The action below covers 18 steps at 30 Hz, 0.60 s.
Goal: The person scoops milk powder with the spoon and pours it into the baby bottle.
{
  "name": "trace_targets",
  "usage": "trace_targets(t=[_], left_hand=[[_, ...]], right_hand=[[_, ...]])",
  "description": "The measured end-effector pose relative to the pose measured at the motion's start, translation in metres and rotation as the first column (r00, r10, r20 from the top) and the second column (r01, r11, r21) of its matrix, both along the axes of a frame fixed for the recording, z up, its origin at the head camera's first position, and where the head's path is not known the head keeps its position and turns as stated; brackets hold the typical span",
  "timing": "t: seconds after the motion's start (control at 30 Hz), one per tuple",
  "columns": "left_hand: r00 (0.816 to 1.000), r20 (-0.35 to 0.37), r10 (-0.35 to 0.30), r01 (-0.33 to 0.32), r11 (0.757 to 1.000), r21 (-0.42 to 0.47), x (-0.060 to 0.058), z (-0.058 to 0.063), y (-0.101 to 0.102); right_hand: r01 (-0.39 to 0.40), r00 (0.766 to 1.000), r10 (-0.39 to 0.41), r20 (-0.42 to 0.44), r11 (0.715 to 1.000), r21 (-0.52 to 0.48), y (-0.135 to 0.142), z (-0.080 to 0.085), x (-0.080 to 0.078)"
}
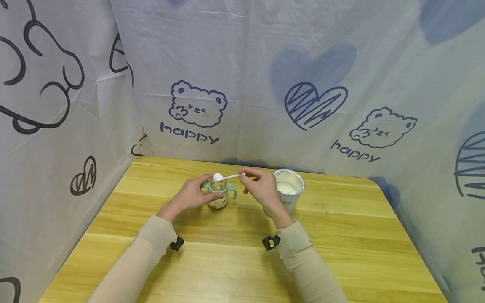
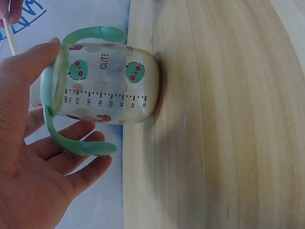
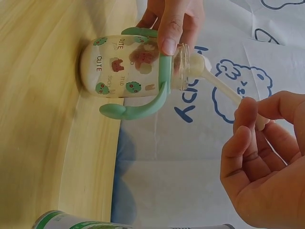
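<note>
A clear baby bottle [image 1: 218, 203] with a mint-green collar and two side handles stands upright and uncapped on the table. My left hand [image 1: 191, 194] holds it, thumb on the green collar [image 3: 165, 71] and fingers about one handle [image 2: 81, 145]. Pale contents show low in the bottle in the left wrist view. Between thumb and fingertips, my right hand [image 1: 262, 188] pinches the handle of a white scoop [image 3: 223, 88]. The scoop's bowl, heaped with white powder [image 1: 217, 176] in the head view, is at the bottle's mouth.
Right of the bottle, behind my right hand, an open can [image 1: 291, 201] holds pale powder. The wooden table [image 1: 341, 235] meets printed cloth [image 1: 246, 126] at its back and sides. Each wrist carries a small black camera.
</note>
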State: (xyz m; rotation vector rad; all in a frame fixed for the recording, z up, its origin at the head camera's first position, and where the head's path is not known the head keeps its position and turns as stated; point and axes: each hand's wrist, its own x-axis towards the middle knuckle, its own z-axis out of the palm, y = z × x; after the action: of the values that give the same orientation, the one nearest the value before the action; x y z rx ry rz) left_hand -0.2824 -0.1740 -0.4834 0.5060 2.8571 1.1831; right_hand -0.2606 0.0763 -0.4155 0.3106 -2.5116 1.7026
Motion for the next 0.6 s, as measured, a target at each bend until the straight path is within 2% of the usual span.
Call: trace_targets(t=[0.6], left_hand=[[1.000,0.025,0.000,0.000,1.000,0.003,-0.0007,0.0005,0.0004]], right_hand=[[-0.008,1.000,0.008,-0.007,1.000,0.012,0.0006,-0.0031,-0.0026]])
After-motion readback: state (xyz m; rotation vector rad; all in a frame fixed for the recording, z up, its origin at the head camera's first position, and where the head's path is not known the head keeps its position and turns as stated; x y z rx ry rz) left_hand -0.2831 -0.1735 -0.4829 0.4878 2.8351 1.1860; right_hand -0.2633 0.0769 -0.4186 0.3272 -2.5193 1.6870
